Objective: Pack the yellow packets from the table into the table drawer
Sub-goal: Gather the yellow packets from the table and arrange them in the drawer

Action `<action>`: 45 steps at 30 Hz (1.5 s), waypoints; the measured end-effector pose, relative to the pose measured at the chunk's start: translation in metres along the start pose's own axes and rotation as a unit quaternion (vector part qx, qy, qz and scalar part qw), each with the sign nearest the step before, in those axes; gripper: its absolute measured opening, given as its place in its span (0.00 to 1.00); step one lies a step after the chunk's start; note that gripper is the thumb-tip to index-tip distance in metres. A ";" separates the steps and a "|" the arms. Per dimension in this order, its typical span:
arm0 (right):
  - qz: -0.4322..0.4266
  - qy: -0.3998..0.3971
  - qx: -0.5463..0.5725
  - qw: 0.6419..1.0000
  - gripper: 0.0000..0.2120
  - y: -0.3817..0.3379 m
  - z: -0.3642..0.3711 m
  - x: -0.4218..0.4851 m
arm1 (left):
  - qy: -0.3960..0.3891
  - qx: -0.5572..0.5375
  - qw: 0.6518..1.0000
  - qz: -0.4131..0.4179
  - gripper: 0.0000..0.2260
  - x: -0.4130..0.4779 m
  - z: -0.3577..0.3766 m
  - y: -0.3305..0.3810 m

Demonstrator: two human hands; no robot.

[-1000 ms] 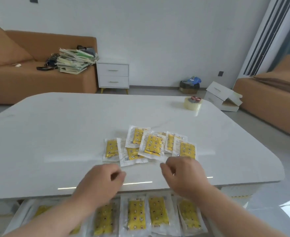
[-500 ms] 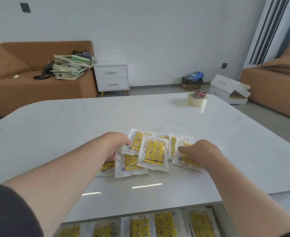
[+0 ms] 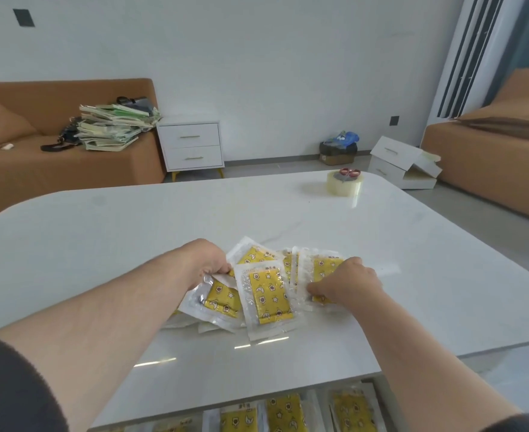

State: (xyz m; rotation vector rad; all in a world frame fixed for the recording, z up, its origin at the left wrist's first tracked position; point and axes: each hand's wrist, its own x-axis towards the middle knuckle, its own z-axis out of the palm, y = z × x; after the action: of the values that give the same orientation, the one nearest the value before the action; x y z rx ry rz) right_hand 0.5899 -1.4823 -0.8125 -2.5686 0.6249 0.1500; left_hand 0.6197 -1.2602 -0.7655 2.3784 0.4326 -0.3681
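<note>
Several yellow packets point(image 3: 268, 296) in clear wrappers lie bunched and overlapping on the white table point(image 3: 101, 238). My left hand point(image 3: 205, 263) grips the left side of the bunch, fingers curled on a packet edge. My right hand point(image 3: 346, 283) pinches the packets at the right side. Below the table's near edge the open drawer point(image 3: 381, 385) shows a row of yellow packets point(image 3: 285, 413) lying flat inside.
A roll of clear tape point(image 3: 344, 183) with red scissors on top stands at the table's far right. Beyond are an orange sofa point(image 3: 23, 169) with stacked books, a white nightstand point(image 3: 191, 146), a white box point(image 3: 403, 165) on the floor and another sofa at right.
Both hands reached from the table's near edge out to the packets and closed on them from either side, pushing the spread-out packets together into a tighter, tilted bunch.
</note>
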 end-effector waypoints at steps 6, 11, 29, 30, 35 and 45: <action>0.008 0.013 0.078 0.997 0.23 0.001 0.001 0.005 | -0.010 -0.128 0.990 -0.056 0.04 0.006 -0.006 -0.013; 0.012 0.008 0.089 0.996 0.22 0.002 0.005 0.008 | -0.020 -0.170 0.985 -0.028 0.23 0.011 0.001 -0.014; -0.133 -0.162 -0.047 0.977 0.13 -0.048 0.006 -0.053 | 0.026 -0.217 0.976 -0.015 0.15 0.013 0.000 -0.033; -0.130 -0.150 -0.050 0.979 0.14 -0.048 0.007 -0.053 | 0.026 -0.215 0.976 -0.013 0.15 0.012 0.000 -0.033; -0.151 -0.116 -0.093 0.977 0.12 -0.050 0.008 -0.055 | -0.012 -0.229 0.973 0.023 0.36 0.014 -0.004 -0.039; -0.146 -0.135 -0.102 0.975 0.15 -0.051 0.006 -0.065 | 0.038 -0.269 0.962 0.033 0.24 0.000 -0.004 -0.055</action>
State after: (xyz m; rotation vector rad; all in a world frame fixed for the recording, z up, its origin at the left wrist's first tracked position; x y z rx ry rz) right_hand 0.5553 -1.4135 -0.7812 -2.7332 0.1338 0.4744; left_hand 0.5981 -1.2188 -0.7941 1.8719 0.4236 -0.1063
